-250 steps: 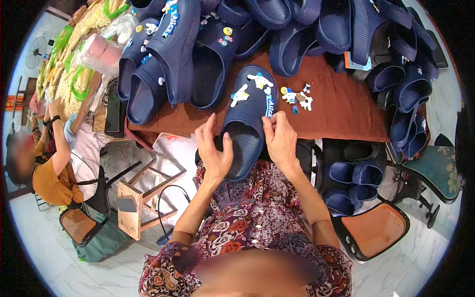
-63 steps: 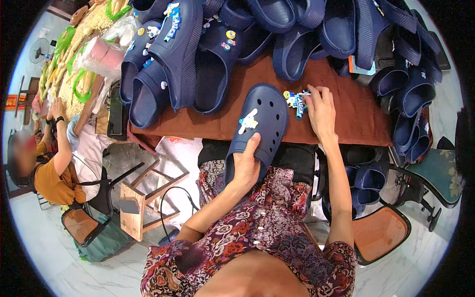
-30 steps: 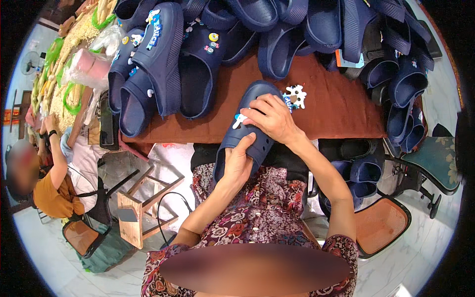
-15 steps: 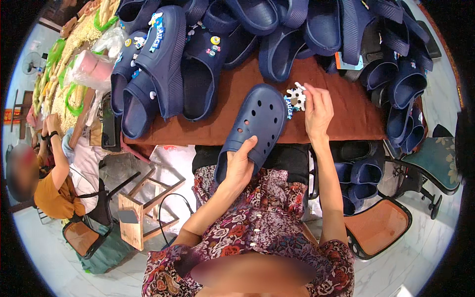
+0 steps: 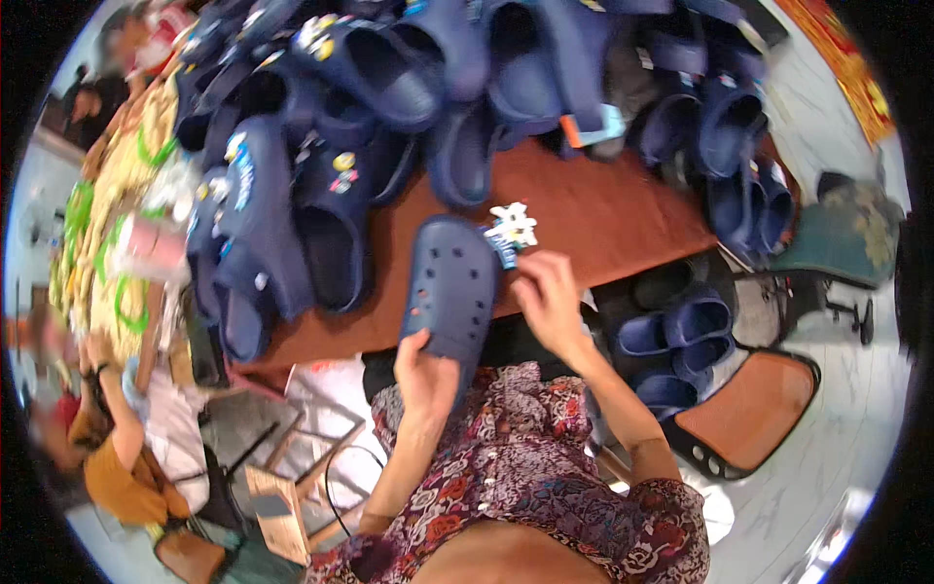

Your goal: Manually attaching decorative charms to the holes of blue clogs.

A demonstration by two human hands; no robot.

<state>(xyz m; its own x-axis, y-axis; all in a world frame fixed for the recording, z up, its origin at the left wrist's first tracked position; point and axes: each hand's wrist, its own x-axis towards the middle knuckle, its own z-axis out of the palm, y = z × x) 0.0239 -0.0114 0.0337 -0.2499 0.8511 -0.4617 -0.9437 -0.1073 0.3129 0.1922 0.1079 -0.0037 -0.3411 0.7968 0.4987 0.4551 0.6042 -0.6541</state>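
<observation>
A navy blue clog (image 5: 449, 290) with round holes in its top is tilted upright at the near edge of the table. My left hand (image 5: 426, 382) is closed on its heel end, the thumb lying over the upper. Just right of the toe, white figure-shaped shoe charms (image 5: 514, 226) and a blue lettered charm (image 5: 503, 253) lie on the brown cloth (image 5: 603, 214). Beside the blue charm hovers my right hand (image 5: 553, 304), its fingers bent and slightly apart, with nothing visible between them; motion blurs it a little.
Many navy clogs (image 5: 336, 243) are heaped along the table's far side, some with charms. More clogs (image 5: 696, 326) sit low on the right, near an orange-brown chair seat (image 5: 749, 414). At left are a wooden stool (image 5: 277, 511) and a person's arm (image 5: 122, 419) beside a strewn table.
My right hand has drawn away from the white charms toward me and the clog. The view has shifted, so the table and clogs sit differently in it. The left hand keeps the clog.
</observation>
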